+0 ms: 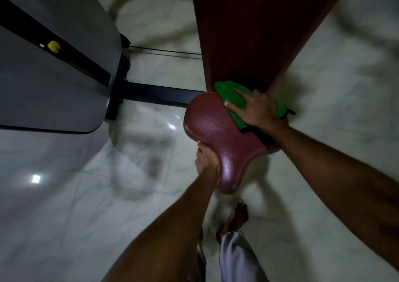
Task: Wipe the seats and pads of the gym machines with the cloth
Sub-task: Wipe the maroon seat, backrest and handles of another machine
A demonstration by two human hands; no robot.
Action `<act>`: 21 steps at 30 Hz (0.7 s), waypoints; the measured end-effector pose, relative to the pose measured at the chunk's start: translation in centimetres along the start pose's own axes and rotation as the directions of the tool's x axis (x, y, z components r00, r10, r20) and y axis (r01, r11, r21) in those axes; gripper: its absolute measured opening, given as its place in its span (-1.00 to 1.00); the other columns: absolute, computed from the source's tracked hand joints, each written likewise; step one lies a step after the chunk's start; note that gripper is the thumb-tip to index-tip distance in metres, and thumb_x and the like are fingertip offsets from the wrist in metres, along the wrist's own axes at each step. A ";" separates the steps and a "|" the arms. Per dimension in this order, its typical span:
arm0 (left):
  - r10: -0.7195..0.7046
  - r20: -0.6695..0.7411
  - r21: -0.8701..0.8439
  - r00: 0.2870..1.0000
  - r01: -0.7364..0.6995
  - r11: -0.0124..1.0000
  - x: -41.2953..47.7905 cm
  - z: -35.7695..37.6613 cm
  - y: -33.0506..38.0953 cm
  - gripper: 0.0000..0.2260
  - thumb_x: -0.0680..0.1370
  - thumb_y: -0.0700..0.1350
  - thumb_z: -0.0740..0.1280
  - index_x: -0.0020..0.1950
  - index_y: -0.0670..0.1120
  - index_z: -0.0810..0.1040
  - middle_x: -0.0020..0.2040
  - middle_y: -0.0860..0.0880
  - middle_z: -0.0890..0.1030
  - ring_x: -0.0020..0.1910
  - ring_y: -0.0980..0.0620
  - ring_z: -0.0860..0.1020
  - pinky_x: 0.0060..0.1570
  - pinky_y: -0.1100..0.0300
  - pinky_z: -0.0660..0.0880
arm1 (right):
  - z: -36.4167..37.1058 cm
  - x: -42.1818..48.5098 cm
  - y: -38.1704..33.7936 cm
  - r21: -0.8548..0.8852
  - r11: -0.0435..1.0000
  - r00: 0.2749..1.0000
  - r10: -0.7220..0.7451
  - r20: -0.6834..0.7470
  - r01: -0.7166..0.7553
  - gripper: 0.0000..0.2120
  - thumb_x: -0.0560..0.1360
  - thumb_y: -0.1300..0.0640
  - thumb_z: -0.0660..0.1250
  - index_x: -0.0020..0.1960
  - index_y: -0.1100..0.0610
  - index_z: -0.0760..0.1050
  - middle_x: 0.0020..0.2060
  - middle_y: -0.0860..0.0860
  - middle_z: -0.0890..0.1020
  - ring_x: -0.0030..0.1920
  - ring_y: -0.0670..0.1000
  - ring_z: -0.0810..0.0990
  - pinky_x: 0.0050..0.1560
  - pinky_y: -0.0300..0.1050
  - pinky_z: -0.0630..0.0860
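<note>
Standing far left was a grey machine housing [54, 76]. Right of it, the left hand [207, 161] gripped the near edge of the maroon seat [211, 126]. Farther right, the right hand [257, 109] pressed the green cloth [231, 96] flat-fingered onto the seat, beside the back pad [259, 33].

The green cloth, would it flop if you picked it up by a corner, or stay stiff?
Probably floppy: the green cloth lies bunched and folded under the flat right hand. It likely weighs little, looking like thin fabric. Pushed, it should slide easily, since the maroon seat looks smooth and shiny.
</note>
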State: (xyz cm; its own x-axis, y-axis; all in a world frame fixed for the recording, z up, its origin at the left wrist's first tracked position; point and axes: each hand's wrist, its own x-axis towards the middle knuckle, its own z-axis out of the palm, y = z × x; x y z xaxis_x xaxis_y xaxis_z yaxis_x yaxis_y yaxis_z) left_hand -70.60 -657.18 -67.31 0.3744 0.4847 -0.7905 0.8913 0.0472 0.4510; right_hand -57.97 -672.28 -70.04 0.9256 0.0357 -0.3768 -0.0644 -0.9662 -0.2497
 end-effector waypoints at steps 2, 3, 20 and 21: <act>-0.009 -0.005 0.000 1.000 0.009 1.000 -0.1 0.0 0.0 -0.39 0.66 0.20 -0.15 0.45 -0.08 0.46 0.38 -0.21 0.50 0.34 -0.24 0.45 0.43 -0.17 0.28 | 1.0 -3.0 0.9 -0.006 0.992 0.986 -0.129 -0.109 0.129 -0.25 0.47 -0.58 0.02 0.53 -0.23 0.32 0.39 0.23 0.47 0.37 0.25 0.45 0.36 0.20 0.34; -0.012 -0.007 -0.004 1.000 0.012 1.000 -0.3 -0.1 0.1 -0.39 0.66 0.20 -0.15 0.45 -0.08 0.47 0.37 -0.21 0.51 0.34 -0.24 0.45 0.43 -0.17 0.29 | 1.1 -3.7 2.0 0.004 0.980 0.972 -0.196 -0.129 0.198 -0.24 0.46 -0.60 0.01 0.52 -0.24 0.34 0.42 0.21 0.46 0.40 0.24 0.43 0.39 0.19 0.32; -0.029 0.105 -0.122 0.994 0.042 0.992 -1.3 -1.0 0.2 -0.41 0.66 0.21 -0.09 0.42 -0.12 0.47 0.30 -0.15 0.56 0.25 -0.22 0.53 0.34 -0.09 0.42 | 7.3 -17.1 -2.6 0.862 0.432 0.797 0.601 -0.055 -0.266 -0.20 0.50 -0.37 0.30 0.64 -0.15 0.14 0.57 0.23 0.21 0.53 0.24 0.30 0.47 -0.07 0.29; -0.039 0.143 -0.139 0.989 0.059 0.989 -1.0 -1.3 0.0 -0.39 0.63 0.25 -0.07 0.41 -0.10 0.49 0.29 -0.14 0.58 0.21 -0.20 0.56 0.33 -0.11 0.45 | 7.2 -17.5 -3.9 0.913 0.311 0.777 0.630 0.009 -0.263 -0.23 0.57 -0.27 0.32 0.66 -0.10 0.08 0.55 0.21 0.29 0.49 0.22 0.36 0.35 -0.21 0.30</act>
State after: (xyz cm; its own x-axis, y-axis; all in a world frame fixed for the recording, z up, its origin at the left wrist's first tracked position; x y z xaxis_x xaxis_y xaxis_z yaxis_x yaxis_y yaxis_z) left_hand -71.33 -656.55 -66.02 0.3722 0.3523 -0.8587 0.8676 0.1967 0.4568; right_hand -76.61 -667.28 -68.90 0.6749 -0.5786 -0.4580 -0.6039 -0.0763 -0.7934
